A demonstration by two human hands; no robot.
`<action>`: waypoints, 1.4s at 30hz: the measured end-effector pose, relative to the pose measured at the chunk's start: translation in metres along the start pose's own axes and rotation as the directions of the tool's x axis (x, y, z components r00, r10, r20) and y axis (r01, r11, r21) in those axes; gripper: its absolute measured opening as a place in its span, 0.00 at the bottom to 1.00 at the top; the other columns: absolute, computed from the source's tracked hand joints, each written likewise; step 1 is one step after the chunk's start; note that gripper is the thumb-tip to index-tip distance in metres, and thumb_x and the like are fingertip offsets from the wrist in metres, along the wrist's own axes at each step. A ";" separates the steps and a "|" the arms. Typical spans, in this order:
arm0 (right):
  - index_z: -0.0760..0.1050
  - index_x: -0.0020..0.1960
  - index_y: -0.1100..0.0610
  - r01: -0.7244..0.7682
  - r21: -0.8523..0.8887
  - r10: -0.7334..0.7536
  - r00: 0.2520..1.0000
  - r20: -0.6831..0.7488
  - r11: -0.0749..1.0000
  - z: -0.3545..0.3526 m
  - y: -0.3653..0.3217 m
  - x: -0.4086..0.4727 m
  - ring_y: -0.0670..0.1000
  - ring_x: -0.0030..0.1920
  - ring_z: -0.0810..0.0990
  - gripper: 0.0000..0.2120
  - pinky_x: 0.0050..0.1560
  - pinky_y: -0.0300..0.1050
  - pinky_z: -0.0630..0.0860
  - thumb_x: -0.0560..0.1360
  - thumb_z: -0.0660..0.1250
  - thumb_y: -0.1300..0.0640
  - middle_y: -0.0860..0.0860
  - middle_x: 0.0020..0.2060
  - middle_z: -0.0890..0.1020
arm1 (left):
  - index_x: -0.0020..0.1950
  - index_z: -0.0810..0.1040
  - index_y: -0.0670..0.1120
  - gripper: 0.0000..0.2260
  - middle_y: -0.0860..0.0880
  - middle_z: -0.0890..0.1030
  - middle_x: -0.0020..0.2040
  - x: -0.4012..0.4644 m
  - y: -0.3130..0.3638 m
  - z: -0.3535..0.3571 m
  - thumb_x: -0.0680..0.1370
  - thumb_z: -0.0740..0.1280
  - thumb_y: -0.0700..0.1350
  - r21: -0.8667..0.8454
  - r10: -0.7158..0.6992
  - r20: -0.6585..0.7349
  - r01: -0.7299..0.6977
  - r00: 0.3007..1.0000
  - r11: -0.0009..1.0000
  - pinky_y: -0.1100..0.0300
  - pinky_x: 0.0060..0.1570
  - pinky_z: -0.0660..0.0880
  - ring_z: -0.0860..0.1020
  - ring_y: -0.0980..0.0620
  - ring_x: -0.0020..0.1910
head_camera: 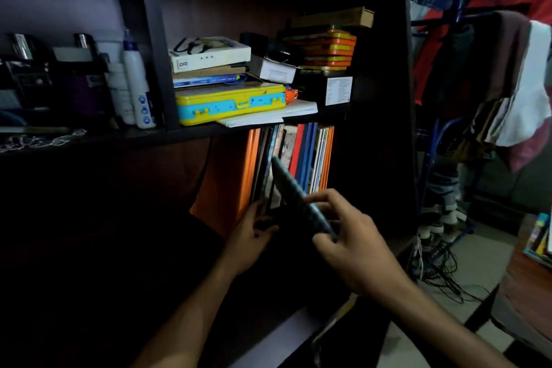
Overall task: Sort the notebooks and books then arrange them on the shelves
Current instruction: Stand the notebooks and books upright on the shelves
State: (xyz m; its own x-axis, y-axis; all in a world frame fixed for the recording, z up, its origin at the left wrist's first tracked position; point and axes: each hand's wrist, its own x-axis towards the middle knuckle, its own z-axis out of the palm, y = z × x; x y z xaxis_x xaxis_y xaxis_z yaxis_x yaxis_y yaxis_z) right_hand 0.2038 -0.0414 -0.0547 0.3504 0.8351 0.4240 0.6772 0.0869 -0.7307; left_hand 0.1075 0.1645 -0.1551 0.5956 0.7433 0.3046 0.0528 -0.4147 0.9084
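Hands meet low at the centre of the view, in front of the lower shelf compartment of a dark bookshelf. The right hand pinches a thin dark book by its near lower end, thumb on one face and curled fingers on the other; the book is tilted, its far end pointing toward 11 o'clock into the row of upright books. That row stands under the shelf board, at 12 o'clock from the hands, with orange, dark, red, blue and white spines. The left hand, at 9 o'clock from the right hand, has its fingers curled round the near edges of the dark books at the left of the row; how firmly it grips them I cannot tell in the gloom. On the shelf above lie a yellow case with blue corners, stacked books topped by a white book, and at 1 o'clock a pile of orange tins. White bottles stand in the next compartment at 10 o'clock. Clothes hang at 3 o'clock.
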 end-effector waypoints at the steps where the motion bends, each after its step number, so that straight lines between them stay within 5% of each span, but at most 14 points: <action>1: 0.74 0.57 0.42 0.026 0.131 -0.020 0.999 -0.045 0.991 -0.001 -0.004 -0.004 0.51 0.48 0.84 0.26 0.45 0.53 0.84 0.71 0.65 0.71 0.45 0.53 0.83 | 0.65 0.74 0.51 0.16 0.51 0.82 0.56 0.001 0.001 0.002 0.79 0.70 0.40 -0.043 -0.040 -0.026 0.039 0.999 0.998 0.68 0.48 0.77 0.82 0.50 0.55; 3: 0.75 0.58 0.47 0.100 0.299 -0.055 0.986 -0.156 0.949 -0.003 -0.006 -0.012 0.49 0.54 0.84 0.26 0.50 0.48 0.83 0.71 0.65 0.74 0.45 0.54 0.83 | 0.62 0.77 0.49 0.12 0.47 0.82 0.56 0.000 0.007 0.006 0.79 0.68 0.48 -0.201 -0.113 -0.003 0.110 0.994 0.973 0.65 0.42 0.78 0.83 0.49 0.51; 5: 0.74 0.58 0.50 0.156 0.357 -0.058 0.961 -0.270 0.921 -0.001 -0.003 -0.021 0.50 0.57 0.82 0.24 0.53 0.42 0.80 0.72 0.65 0.75 0.46 0.54 0.82 | 0.68 0.74 0.48 0.21 0.49 0.79 0.58 -0.003 0.013 0.005 0.78 0.63 0.55 -0.273 -0.168 0.078 0.183 0.983 0.945 0.67 0.42 0.78 0.81 0.55 0.50; 7: 0.71 0.61 0.50 0.143 0.434 0.004 0.948 -0.319 0.889 0.001 0.001 -0.028 0.50 0.56 0.82 0.27 0.50 0.41 0.80 0.73 0.63 0.77 0.45 0.53 0.81 | 0.66 0.73 0.53 0.15 0.55 0.80 0.58 -0.007 0.018 0.004 0.81 0.62 0.53 -0.352 -0.177 0.114 0.206 0.978 0.913 0.67 0.43 0.78 0.80 0.57 0.51; 11: 0.68 0.65 0.43 -0.106 0.507 0.169 0.982 -0.079 0.855 -0.002 0.015 -0.024 0.44 0.52 0.84 0.26 0.44 0.39 0.82 0.76 0.70 0.65 0.41 0.53 0.83 | 0.66 0.76 0.53 0.19 0.47 0.83 0.62 -0.006 0.017 0.003 0.77 0.70 0.56 -0.473 -0.098 0.073 0.121 0.992 0.873 0.56 0.52 0.79 0.82 0.51 0.58; 13: 0.72 0.64 0.46 -0.193 0.418 0.236 0.970 -0.054 0.888 -0.003 0.031 -0.017 0.43 0.53 0.84 0.19 0.46 0.38 0.82 0.76 0.72 0.57 0.42 0.53 0.84 | 0.66 0.77 0.54 0.21 0.47 0.83 0.60 -0.007 0.024 0.005 0.75 0.71 0.59 -0.334 -0.009 0.013 0.013 1.000 0.943 0.57 0.54 0.78 0.81 0.50 0.59; 15: 0.75 0.62 0.52 -0.195 0.363 0.265 0.951 -0.156 0.911 0.001 0.045 -0.012 0.45 0.53 0.84 0.15 0.49 0.41 0.83 0.77 0.71 0.57 0.46 0.53 0.85 | 0.65 0.80 0.50 0.23 0.50 0.82 0.56 -0.008 0.028 0.003 0.75 0.69 0.61 0.006 0.194 -0.163 -0.195 0.967 0.981 0.60 0.54 0.77 0.80 0.53 0.57; 18: 0.76 0.56 0.50 -0.123 0.244 0.206 0.913 -0.352 0.962 0.005 0.052 -0.009 0.35 0.47 0.83 0.09 0.46 0.34 0.81 0.78 0.70 0.59 0.40 0.46 0.83 | 0.63 0.82 0.45 0.19 0.47 0.77 0.56 -0.003 0.025 -0.010 0.75 0.73 0.50 0.642 0.651 -0.342 -0.337 0.678 0.689 0.52 0.57 0.72 0.74 0.50 0.56; 19: 0.75 0.55 0.49 -0.109 0.224 0.194 0.894 -0.404 0.968 0.006 0.054 -0.006 0.31 0.45 0.81 0.09 0.43 0.30 0.79 0.78 0.69 0.60 0.37 0.44 0.81 | 0.66 0.80 0.46 0.22 0.44 0.76 0.61 0.000 0.023 -0.014 0.73 0.76 0.48 0.722 0.668 -0.331 -0.277 0.666 0.634 0.49 0.58 0.70 0.72 0.46 0.58; 23: 0.73 0.59 0.53 -0.070 0.159 0.137 0.878 -0.459 0.985 0.016 0.058 0.010 0.27 0.40 0.78 0.11 0.39 0.23 0.73 0.78 0.69 0.62 0.35 0.42 0.79 | 0.73 0.74 0.60 0.33 0.44 0.50 0.82 0.009 -0.002 -0.016 0.69 0.80 0.51 0.797 0.459 -0.127 -0.185 0.879 0.575 0.31 0.66 0.64 0.49 0.40 0.80; 27: 0.65 0.60 0.50 -0.027 0.154 0.096 0.882 -0.462 0.988 0.027 0.061 0.018 0.35 0.38 0.81 0.21 0.37 0.26 0.74 0.76 0.70 0.65 0.39 0.40 0.80 | 0.76 0.64 0.65 0.35 0.48 0.29 0.80 0.013 -0.003 -0.015 0.73 0.76 0.55 0.844 0.349 -0.071 -0.131 0.934 0.520 0.26 0.71 0.54 0.30 0.42 0.79; 30: 0.64 0.60 0.47 0.006 0.124 0.046 0.910 -0.411 0.992 0.045 0.069 0.010 0.39 0.36 0.81 0.26 0.35 0.27 0.73 0.73 0.69 0.70 0.42 0.38 0.82 | 0.76 0.64 0.66 0.32 0.47 0.30 0.80 0.010 0.001 -0.019 0.75 0.73 0.57 0.865 0.333 -0.072 -0.107 0.940 0.491 0.31 0.74 0.53 0.35 0.40 0.80; 36: 0.65 0.59 0.39 0.048 0.107 -0.010 0.945 -0.328 0.993 0.064 0.082 -0.001 0.34 0.41 0.81 0.26 0.40 0.25 0.72 0.76 0.69 0.66 0.32 0.43 0.82 | 0.60 0.83 0.59 0.17 0.41 0.58 0.80 0.011 0.010 -0.031 0.71 0.77 0.50 0.865 0.448 -0.154 -0.099 0.880 0.492 0.35 0.64 0.71 0.61 0.34 0.76; 42: 0.64 0.62 0.38 0.101 0.131 -0.056 0.949 -0.310 0.986 0.062 0.083 -0.003 0.32 0.43 0.81 0.28 0.43 0.25 0.73 0.77 0.68 0.67 0.25 0.47 0.80 | 0.53 0.81 0.56 0.15 0.42 0.60 0.76 -0.001 0.024 -0.032 0.70 0.79 0.44 0.830 0.355 -0.299 0.057 0.886 0.555 0.42 0.46 0.80 0.72 0.35 0.67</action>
State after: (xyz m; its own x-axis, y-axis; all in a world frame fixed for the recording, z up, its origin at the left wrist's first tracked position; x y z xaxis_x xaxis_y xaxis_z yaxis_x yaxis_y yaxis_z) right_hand 0.2188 -0.0027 -0.1499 0.4948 0.6197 0.6092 0.6185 0.2413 -0.7478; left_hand 0.0829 0.1706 -0.1243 0.3069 0.6677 0.6782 0.7282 -0.6235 0.2844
